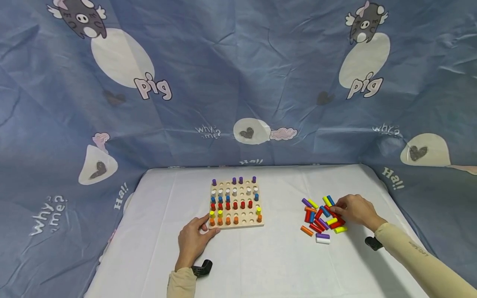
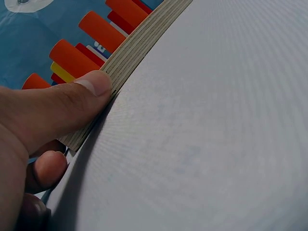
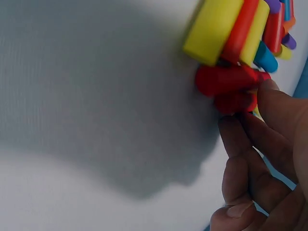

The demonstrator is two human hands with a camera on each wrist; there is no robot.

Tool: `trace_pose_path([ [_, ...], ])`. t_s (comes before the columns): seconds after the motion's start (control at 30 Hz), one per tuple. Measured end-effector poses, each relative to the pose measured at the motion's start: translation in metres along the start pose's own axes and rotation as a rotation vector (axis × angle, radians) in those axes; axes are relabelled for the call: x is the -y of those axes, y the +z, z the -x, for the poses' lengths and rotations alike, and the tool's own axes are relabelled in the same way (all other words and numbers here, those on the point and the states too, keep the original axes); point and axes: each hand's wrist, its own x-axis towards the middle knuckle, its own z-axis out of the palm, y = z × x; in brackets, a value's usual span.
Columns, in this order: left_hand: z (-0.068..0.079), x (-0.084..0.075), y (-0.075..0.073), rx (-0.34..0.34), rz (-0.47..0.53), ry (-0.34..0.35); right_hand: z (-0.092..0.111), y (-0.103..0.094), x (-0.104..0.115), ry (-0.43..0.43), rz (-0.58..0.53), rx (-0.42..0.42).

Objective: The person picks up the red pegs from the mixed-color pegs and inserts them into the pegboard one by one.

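Observation:
A wooden pegboard point(image 1: 244, 222) lies on the table with rows of purple, white, blue, red, yellow and orange pegs standing in it; some holes show bare. My left hand point(image 1: 193, 240) holds its near left corner, thumb against the front edge and fingers at the left side. In the left wrist view the thumb point(image 2: 72, 103) rests on the plywood edge beside the orange pegs point(image 2: 74, 55). To the right, my right hand point(image 1: 355, 210) is at the far right of a pile of loose pegs point(image 1: 322, 223). Its thumb and fingertips pinch a red peg point(image 3: 236, 102), partly hidden by the fingers.
A white cloth point(image 1: 279, 265) covers the table. Behind it and at the sides hangs a blue printed curtain point(image 1: 208, 82). Near the front of the pile a white peg point(image 1: 322, 240) lies beside a purple one, and an orange peg point(image 1: 307, 231) lies to their left.

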Motion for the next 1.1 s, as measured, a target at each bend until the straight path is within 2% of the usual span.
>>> trace_pose_path([
  [0.3, 0.001, -0.001, -0.001, -0.008, 0.006, 0.005, 0.000, 0.009, -0.003, 0.027, -0.018, -0.020],
  [0.7, 0.001, -0.001, -0.001, -0.022, 0.026, 0.003, 0.000, 0.020, -0.014, 0.094, -0.143, -0.025],
  [0.93, 0.000, -0.002, -0.002, -0.020, 0.028, 0.002, 0.003, 0.021, -0.012, 0.153, -0.187, 0.036],
  [1.1, 0.001, -0.001, -0.001, -0.023, 0.031, 0.008, 0.004, 0.020, -0.009, 0.155, -0.175, 0.062],
])
